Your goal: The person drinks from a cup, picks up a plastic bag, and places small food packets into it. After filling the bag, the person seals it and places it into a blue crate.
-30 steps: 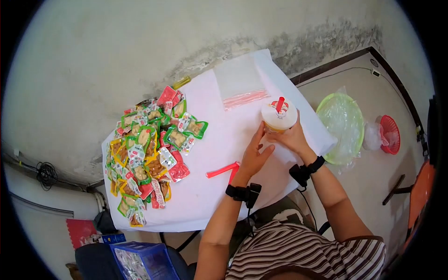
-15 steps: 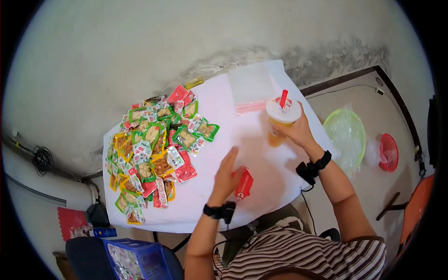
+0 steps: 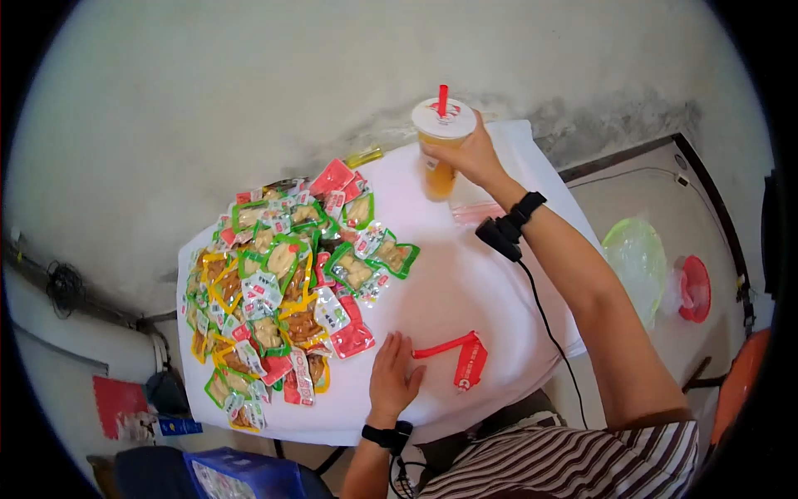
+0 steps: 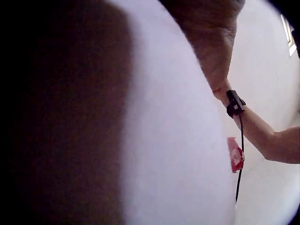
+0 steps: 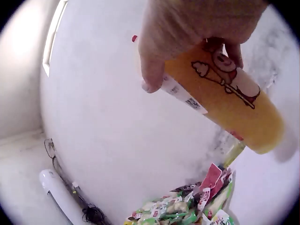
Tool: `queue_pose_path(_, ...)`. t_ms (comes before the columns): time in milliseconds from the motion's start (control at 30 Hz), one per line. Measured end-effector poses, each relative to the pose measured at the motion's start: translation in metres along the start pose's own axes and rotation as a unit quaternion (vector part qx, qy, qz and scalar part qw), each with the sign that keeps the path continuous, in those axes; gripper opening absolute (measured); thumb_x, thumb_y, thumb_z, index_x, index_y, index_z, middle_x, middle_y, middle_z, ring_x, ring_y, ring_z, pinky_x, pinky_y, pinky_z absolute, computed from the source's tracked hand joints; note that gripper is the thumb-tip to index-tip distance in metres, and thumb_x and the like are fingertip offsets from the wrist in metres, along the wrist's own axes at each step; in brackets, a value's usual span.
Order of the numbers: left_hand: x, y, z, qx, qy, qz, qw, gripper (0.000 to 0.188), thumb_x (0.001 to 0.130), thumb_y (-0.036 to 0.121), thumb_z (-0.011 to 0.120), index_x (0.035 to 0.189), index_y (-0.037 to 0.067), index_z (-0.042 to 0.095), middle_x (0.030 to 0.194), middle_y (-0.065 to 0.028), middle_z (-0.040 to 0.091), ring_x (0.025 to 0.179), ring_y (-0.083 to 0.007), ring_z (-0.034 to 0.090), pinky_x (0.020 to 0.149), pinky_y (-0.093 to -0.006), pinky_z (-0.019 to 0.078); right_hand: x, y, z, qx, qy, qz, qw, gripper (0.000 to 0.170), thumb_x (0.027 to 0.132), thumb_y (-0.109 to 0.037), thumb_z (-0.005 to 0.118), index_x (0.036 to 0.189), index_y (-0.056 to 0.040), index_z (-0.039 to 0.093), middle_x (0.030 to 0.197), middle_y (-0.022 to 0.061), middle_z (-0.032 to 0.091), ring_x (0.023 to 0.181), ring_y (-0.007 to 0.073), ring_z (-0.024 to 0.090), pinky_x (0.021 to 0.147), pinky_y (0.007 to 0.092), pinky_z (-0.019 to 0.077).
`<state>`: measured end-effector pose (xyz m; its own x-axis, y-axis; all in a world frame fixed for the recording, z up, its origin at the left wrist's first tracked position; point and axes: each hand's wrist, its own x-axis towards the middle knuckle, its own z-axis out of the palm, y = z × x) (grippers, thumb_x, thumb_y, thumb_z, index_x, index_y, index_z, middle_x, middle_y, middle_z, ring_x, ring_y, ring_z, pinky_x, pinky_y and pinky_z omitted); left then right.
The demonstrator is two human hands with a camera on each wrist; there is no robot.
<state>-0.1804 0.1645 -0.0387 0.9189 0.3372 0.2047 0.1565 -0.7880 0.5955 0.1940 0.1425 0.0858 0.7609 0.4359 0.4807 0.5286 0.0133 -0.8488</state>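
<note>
My right hand [image 3: 475, 156] grips a clear cup of orange drink [image 3: 439, 181] near its top, over the far side of the white-covered table. The cup has a white printed lid [image 3: 445, 125] with a red straw [image 3: 443, 98] standing in it. In the right wrist view, a cartoon figure and a label show on the tilted cup [image 5: 220, 98]. My left hand [image 3: 394, 374] rests on the cloth near the front edge, fingers extended and holding nothing. Just right of it lies a bent red paper strip [image 3: 472, 363].
A heap of snack packets [image 3: 283, 291] covers the table's left part. Clear plastic bags with red edges [image 3: 478, 214] lie behind the right forearm. Right of the table, a green basin [image 3: 636, 258] and red basket [image 3: 695, 291] are on the floor.
My right hand has carried the cup left and away from me to the table's far side. The left hand has let go of the cup and moved down left onto the cloth.
</note>
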Motion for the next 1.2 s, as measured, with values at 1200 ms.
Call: queue_pose_path(1200,0.007,-0.027,0.028,0.104,0.039,0.071,0.991,0.047,0.083,0.013,0.058,0.126,-0.001,0.048,0.128,-0.0205,0.049,0.123,-0.0365,0.042,0.104,-0.0432,0.0306,-0.328,-0.094,-0.358,-0.169,0.097,0.101,0.976,0.083,0.059,-0.029,0.083,0.125,0.0003,0.041,0.12,0.0118,0.053,0.109,0.0196,0.052,0.095,0.0334,0.0409)
